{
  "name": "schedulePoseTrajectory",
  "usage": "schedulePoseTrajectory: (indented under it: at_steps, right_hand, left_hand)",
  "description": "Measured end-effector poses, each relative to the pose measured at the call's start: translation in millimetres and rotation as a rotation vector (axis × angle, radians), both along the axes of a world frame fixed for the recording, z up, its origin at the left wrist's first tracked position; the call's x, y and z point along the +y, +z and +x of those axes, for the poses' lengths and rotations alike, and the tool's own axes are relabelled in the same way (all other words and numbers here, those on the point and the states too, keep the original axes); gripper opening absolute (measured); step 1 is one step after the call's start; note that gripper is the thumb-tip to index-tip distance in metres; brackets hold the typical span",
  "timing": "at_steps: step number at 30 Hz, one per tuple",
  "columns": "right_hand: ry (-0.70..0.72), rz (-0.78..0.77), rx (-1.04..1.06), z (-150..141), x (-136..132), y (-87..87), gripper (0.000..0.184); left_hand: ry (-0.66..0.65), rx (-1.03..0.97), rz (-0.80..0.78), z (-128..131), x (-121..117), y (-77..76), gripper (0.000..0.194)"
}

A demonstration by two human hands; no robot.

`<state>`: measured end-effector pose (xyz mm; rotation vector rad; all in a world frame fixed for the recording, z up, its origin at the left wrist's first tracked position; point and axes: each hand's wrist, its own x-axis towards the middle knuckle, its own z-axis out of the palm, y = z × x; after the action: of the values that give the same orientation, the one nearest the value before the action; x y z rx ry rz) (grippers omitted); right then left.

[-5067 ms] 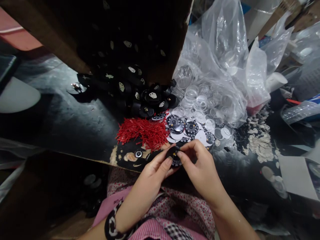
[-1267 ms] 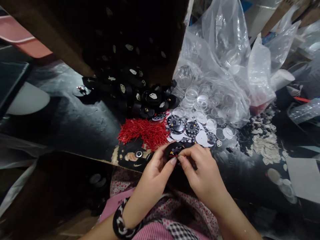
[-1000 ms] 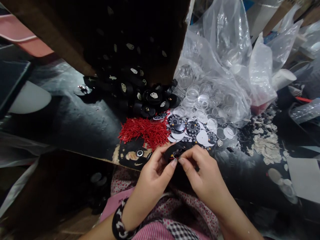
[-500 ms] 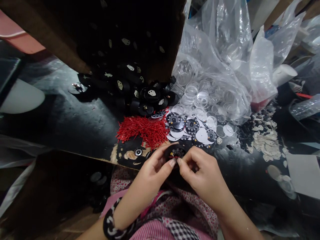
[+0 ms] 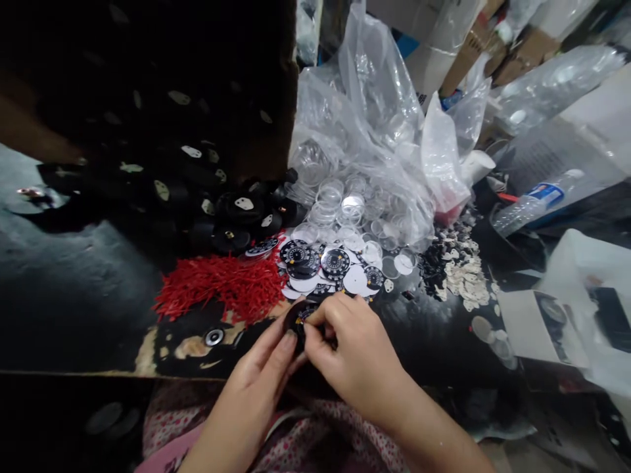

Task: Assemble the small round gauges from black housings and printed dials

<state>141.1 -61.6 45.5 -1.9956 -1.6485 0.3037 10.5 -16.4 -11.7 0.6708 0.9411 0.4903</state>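
Observation:
A black round dial housing (image 5: 292, 316) with a printed scale face is held near the front edge of the bench. My left hand (image 5: 266, 368) is closed around its left and lower side, thumb along the near rim. The thumb and forefinger of my right hand (image 5: 352, 351) are pinched together over the dial face. Whatever lies between those fingertips is hidden. Just beyond the hands are a heap of thin red pointers (image 5: 221, 282) and a pile of printed black dial discs (image 5: 336, 263), some showing white backs.
Black housings (image 5: 231, 238) lie by a dark open box (image 5: 236, 85) at back left. Clear round covers (image 5: 340, 203) spill from a plastic bag (image 5: 355, 105). Small pale plates (image 5: 466, 276), a white box (image 5: 537, 328) and a plastic bottle (image 5: 537, 200) are on the right. A metal ring (image 5: 213, 337) sits near the front edge.
The view has swung right, so the bench things appear further left. My right hand has come further over the dial face, while my left hand keeps its hold on the housing.

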Motion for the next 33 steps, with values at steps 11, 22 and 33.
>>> schedulePoseTrajectory:
  at_steps: [11, 22, 33]
  right_hand:
    - [-0.393, -0.153, -0.357, 119, 25, -19.3, 0.040]
    - [-0.326, 0.112, -0.265, 95, 5, -14.7, 0.035]
    - [-0.052, 0.053, 0.441, 30, -10, 6.0, 0.026]
  left_hand:
    - [-0.002, -0.342, -0.169, 7, 9, 7.0, 0.018]
    - [0.013, -0.371, -0.254, 2, 15, 4.9, 0.019]
    - [-0.013, -0.333, -0.220, 6, 13, 7.9, 0.024]
